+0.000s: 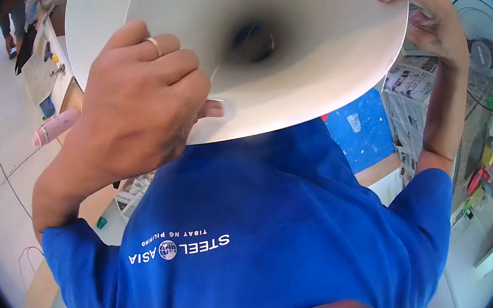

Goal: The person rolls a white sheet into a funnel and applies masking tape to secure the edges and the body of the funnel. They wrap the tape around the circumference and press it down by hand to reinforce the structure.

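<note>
A large white cone-shaped sheet, like a lampshade, fills the upper middle, its wide mouth facing me. Deep inside it narrows to a dark round hole. My left hand, with a ring on one finger, is curled closed over the cone's left inner side. A small shiny sliver shows at its thumb tip; whether that is a nail or a held piece I cannot tell. On the far right rim, my right hand grips the edge, fingers bent over the inside. A thin line runs along the inner wall beside my left hand.
A pink bottle lies left of my forearm. At right are a standing fan, newspaper-covered boxes, a blue panel and cluttered tools. Another person stands at the far upper left.
</note>
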The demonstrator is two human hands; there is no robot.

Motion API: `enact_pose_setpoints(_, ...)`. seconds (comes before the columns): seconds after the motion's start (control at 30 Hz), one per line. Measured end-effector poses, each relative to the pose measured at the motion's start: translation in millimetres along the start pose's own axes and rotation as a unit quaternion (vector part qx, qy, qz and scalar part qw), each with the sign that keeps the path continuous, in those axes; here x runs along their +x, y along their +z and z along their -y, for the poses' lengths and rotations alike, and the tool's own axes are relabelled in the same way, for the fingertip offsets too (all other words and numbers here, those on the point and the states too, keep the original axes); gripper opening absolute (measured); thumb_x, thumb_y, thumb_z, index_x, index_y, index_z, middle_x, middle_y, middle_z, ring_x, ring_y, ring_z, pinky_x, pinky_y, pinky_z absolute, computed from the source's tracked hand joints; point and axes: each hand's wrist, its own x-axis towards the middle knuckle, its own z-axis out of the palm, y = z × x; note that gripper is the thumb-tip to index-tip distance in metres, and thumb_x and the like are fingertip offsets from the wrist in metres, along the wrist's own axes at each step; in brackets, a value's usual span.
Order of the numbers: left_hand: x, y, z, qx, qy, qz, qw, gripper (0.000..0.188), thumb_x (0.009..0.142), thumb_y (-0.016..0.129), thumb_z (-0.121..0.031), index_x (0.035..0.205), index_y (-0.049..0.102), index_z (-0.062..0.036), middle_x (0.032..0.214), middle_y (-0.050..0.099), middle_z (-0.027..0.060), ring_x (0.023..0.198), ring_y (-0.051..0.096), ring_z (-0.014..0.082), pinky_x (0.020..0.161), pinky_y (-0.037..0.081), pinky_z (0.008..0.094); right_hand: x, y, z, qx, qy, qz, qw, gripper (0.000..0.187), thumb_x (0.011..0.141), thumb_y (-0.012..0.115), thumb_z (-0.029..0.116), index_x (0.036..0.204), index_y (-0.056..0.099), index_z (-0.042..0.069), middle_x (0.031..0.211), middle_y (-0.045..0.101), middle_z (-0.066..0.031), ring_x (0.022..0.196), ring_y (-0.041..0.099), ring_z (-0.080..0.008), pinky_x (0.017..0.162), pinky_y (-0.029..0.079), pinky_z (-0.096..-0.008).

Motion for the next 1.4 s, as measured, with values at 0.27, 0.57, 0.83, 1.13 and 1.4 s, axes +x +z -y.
enact_pose_setpoints(0.27, -8.0, 2.1, -1.8, 0.014, -0.098, -0.067, 0.993, 0.041, 0.078, 0.08, -0.026, 0.066, 0.045, -0.0063, 0.067, 0.047, 0.008, 0.066, 0.046, 0.0272, 0.069, 0.036, 0.0403, 10.2, 56.6, -25.4, 0.227, 0.025, -0.191, 0.955, 0.064, 0.073, 0.089, 0.016, 0.132, 0.064, 0.012, 0.168, 0.025, -0.0219, 0.156, 0.021, -0.0369, 0.124, 0.018, -0.0532)
enact_pose_setpoints(0.57, 10.8, -1.9, 35.7, 0.05, 0.008, -0.09, 0.995, 0.042, 0.086, 0.076, -0.032, 0.069, 0.048, -0.0058, 0.064, 0.046, 0.0061, 0.061, 0.044, 0.0246, 0.067, 0.033, 0.0374, -63.6, 226.6, -37.9, 0.514, 0.172, -0.424, 0.726, 0.126, 0.07, 0.085, 0.066, 0.159, 0.03, -0.004, 0.162, 0.04, -0.0158, 0.147, 0.041, -0.0277, 0.121, 0.031, -0.0433)
enact_pose_setpoints(0.83, 26.0, 4.4, 25.2, 0.038, -0.017, -0.092, 0.995, 0.046, 0.081, 0.08, -0.032, 0.063, 0.044, -0.0087, 0.058, 0.04, 0.0044, 0.056, 0.04, 0.0241, 0.062, 0.03, 0.0376, -81.5, 210.5, -15.3, 0.18, 0.281, -0.271, 0.903, 0.059, 0.082, 0.075, 0.018, 0.135, 0.056, -0.001, 0.121, 0.067, -0.0211, 0.112, 0.064, -0.0382, 0.095, 0.05, -0.0468)
enact_pose_setpoints(1.13, 21.6, 2.9, 11.5, 0.038, -0.112, -0.095, 0.988, 0.048, 0.081, 0.081, -0.027, 0.061, 0.042, -0.0077, 0.058, 0.042, 0.0048, 0.056, 0.04, 0.0244, 0.064, 0.03, 0.0373, -66.4, 199.2, 39.3, -0.081, 0.381, -0.328, 0.86, 0.022, 0.091, 0.067, 0.008, 0.113, 0.069, 0.004, 0.081, 0.069, -0.0189, 0.072, 0.068, -0.0416, 0.064, 0.055, -0.0457)
enact_pose_setpoints(1.4, 32.2, 8.9, 15.1, 0.007, -0.182, -0.116, 0.976, 0.044, 0.086, 0.076, -0.022, 0.065, 0.043, -0.0023, 0.06, 0.041, 0.01, 0.059, 0.042, 0.0288, 0.066, 0.032, 0.0381, -17.2, 176.2, 117.6, 0.062, 0.539, -0.387, 0.746, 0.008, 0.093, 0.068, 0.008, 0.094, 0.07, 0.001, 0.071, 0.064, -0.0202, 0.06, 0.065, -0.033, 0.057, 0.049, -0.0415)
